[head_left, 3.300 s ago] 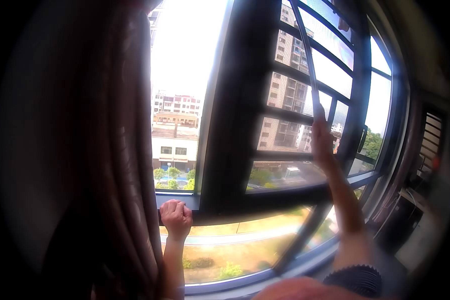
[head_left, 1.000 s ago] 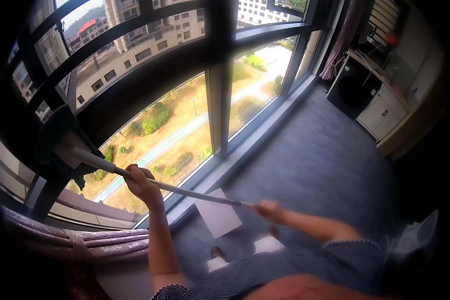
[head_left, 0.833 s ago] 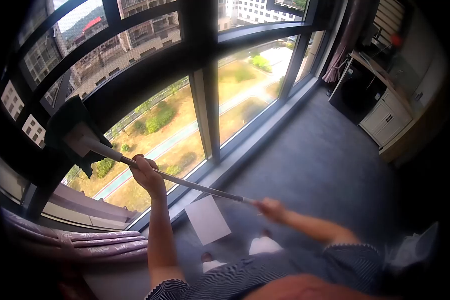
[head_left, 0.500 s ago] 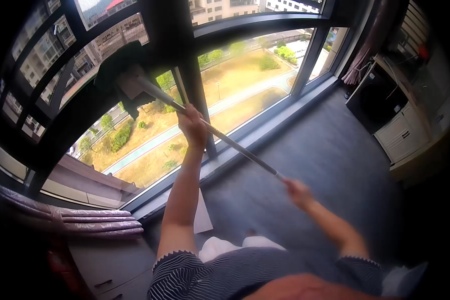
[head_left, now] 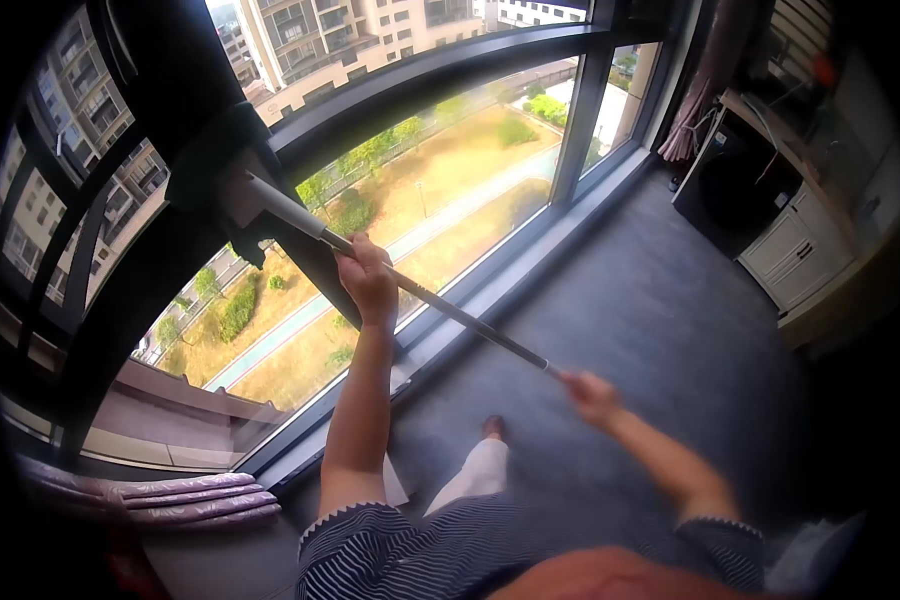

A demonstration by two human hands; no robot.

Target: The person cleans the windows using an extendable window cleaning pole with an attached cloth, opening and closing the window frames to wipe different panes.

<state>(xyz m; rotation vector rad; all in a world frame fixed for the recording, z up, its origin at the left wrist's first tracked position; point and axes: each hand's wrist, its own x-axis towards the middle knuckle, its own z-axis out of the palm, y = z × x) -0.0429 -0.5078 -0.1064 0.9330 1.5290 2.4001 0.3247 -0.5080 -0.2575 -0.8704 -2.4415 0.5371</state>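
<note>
A long-handled mop (head_left: 455,313) slants up from the lower right toward the window. My left hand (head_left: 370,283) is wrapped around the upper part of its pole. Farther down, my right hand (head_left: 592,397) grips the lower end. At the top, the mop's head carries a dark green cloth (head_left: 200,170) with a pale plate at the pole joint. The cloth lies over the dark window frame (head_left: 320,270), beside the glass; whether it presses on the frame is hard to tell.
Large windowpanes (head_left: 440,190) look out on grass, a path and buildings. A tied purple curtain (head_left: 195,500) hangs at lower left, another curtain (head_left: 685,130) at the far corner. A black front-loading appliance (head_left: 735,195) and white cabinet (head_left: 795,245) stand at right on the grey floor (head_left: 620,270).
The mop head has moved across from the left windowpane to the dark upright frame. My view has shifted, and a leg with a brown shoe now shows stepped forward. Both hands keep their grip.
</note>
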